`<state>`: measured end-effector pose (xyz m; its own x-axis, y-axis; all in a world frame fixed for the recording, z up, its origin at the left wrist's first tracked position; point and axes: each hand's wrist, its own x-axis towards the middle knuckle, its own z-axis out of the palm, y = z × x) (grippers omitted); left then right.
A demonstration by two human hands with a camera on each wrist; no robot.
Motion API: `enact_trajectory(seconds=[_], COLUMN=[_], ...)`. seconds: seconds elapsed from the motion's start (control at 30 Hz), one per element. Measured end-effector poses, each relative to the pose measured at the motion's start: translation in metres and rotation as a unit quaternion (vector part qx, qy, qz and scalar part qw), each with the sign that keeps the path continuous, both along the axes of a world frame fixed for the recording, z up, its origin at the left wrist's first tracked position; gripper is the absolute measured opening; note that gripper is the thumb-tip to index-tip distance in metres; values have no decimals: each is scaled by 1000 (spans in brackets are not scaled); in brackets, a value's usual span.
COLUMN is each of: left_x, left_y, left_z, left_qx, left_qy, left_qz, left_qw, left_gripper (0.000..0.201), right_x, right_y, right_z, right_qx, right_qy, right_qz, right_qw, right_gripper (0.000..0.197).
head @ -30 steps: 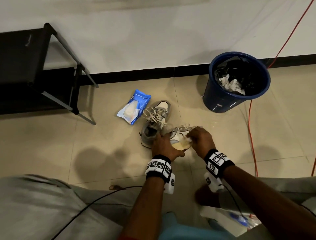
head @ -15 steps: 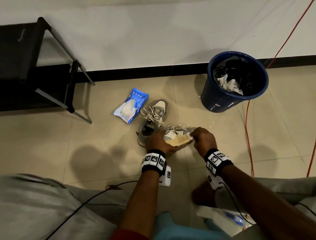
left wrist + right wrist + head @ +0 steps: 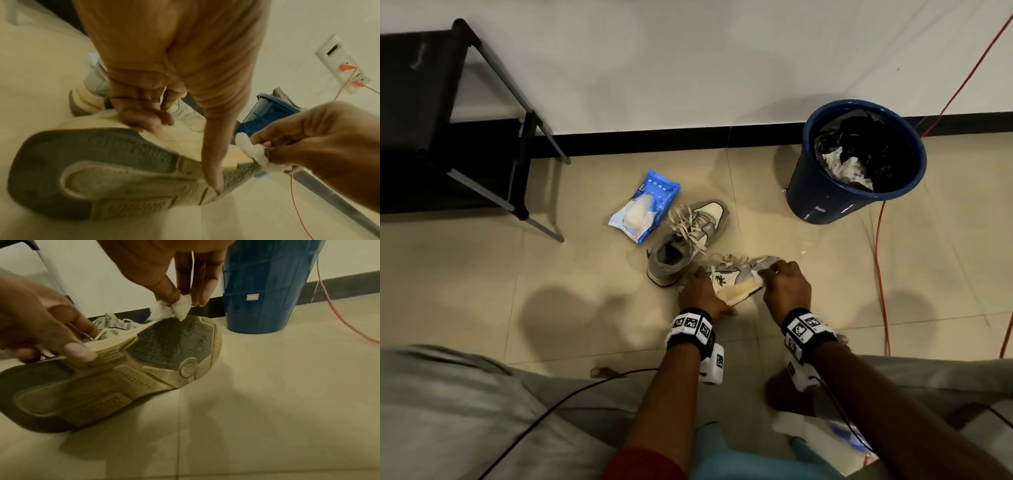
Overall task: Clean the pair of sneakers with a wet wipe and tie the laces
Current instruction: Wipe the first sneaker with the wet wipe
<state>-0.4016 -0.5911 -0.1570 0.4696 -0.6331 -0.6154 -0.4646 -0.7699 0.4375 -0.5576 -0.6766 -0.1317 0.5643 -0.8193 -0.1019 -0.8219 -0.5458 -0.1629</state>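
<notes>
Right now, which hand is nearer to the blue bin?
The right hand. It pinches a wipe at the toe of the tipped shoe, the end toward the blue bin. The left hand grips the shoe's heel end, farther from it.

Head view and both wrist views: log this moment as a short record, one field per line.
left hand: grips tilted sneaker, sole turned outward
right hand: pinches wet wipe at that sneaker's toe edge
second sneaker: on floor, laces loose
wipes pack: beside second sneaker
blue bin: by wall, crumpled wipes inside
</notes>
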Motion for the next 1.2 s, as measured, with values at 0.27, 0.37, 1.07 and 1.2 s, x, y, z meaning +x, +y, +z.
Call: enact_trajectory(seconds=[0.27,0.37,1.07,1.2], left_x=[-4,-7,-27,-24], left_y=[9,11,25,23], left_z=[-11,-10,-16,-14], left_qx=[-49,-46,-87,-88], left_qy=[-7,-16,-57,-55], left_qz=[60,52,54,63], left_qw=[997,997,993,993], left_gripper=[120,117,104,101], right_x=[17,16,26,24], right_y=[24,-13,-34,0], right_z=[-11,-11,-7,-11], right_qx=[39,58,81,121], right_qy=[32,12,8,-25], right_qz=[181,62,-34,151], right_qw=[982,996,996,981], right_gripper=[27,20,13,24])
